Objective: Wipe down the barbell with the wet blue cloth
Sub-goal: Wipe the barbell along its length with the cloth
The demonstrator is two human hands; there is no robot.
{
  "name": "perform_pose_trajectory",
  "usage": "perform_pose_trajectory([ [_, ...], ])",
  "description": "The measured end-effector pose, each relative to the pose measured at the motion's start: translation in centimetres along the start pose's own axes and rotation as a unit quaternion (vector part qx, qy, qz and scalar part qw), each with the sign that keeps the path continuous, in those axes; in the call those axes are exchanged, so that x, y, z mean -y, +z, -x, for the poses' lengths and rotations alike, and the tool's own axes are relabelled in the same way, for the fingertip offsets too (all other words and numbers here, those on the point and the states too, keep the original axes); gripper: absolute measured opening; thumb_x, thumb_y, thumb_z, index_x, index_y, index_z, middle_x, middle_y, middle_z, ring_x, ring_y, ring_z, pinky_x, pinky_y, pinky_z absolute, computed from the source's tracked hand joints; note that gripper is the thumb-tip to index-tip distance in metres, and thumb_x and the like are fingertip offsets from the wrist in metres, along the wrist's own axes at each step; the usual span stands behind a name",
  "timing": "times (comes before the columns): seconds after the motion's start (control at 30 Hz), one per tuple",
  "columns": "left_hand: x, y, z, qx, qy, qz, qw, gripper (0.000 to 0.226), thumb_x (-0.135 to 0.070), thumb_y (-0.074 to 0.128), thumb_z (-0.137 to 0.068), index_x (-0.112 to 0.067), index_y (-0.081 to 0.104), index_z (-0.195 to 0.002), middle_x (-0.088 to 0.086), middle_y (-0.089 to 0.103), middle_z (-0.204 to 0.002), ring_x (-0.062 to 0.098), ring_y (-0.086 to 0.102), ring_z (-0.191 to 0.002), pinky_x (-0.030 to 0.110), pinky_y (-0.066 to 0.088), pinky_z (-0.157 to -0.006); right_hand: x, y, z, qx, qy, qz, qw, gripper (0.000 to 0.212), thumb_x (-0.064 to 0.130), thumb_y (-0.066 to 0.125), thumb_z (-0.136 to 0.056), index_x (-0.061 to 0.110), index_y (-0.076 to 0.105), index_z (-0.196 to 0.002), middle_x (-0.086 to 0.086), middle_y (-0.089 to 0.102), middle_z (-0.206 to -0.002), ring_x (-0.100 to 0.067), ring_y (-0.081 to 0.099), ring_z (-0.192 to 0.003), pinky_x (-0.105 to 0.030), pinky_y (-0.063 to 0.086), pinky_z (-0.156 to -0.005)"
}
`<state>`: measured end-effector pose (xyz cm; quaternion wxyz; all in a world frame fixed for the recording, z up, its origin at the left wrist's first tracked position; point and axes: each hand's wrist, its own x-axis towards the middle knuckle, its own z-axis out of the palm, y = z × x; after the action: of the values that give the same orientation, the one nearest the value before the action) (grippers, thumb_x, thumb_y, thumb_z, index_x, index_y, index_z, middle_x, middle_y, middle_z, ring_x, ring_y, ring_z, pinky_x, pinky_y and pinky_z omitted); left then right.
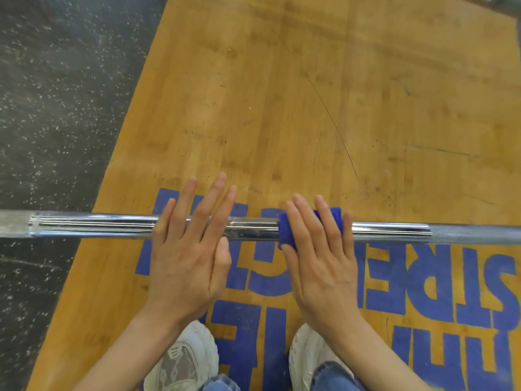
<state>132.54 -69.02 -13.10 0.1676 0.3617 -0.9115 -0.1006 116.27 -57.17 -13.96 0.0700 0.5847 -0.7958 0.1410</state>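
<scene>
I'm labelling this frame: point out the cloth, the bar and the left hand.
cloth (285, 231), head view, left edge over the bar.
bar (112, 226), head view, shiny shaft.
left hand (187, 249), head view, back of hand.

Blue cloth (310, 227), silver barbell (112, 225), orange-brown platform (310, 94) with blue lettering (423, 277)

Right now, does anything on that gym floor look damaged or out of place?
One thing: a long thin dark scratch curves across the orange wooden platform beyond the chrome steel barbell. Otherwise nothing stands out: the right hand presses the blue cloth on the bar and the left hand rests flat on it.
</scene>
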Motion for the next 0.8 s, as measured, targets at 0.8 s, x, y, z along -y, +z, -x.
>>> perform_pose_trajectory([
  [0.8,2.0,0.7,-5.7,0.012,0.025,-0.001,1.0,0.055,-0.024,0.029,-0.101,-0.019,0.041,-0.155,0.001,0.03,-0.165,0.028,0.015,-0.155,0.038,0.014,-0.117,4.6,1.9,-7.9,-0.007,0.055,-0.061,0.997,0.048,0.029,0.029,-0.11,0.01,0.047,-0.149,-0.001,0.046,-0.155,-0.024,0.031,-0.15,-0.051,0.016,-0.124],
])
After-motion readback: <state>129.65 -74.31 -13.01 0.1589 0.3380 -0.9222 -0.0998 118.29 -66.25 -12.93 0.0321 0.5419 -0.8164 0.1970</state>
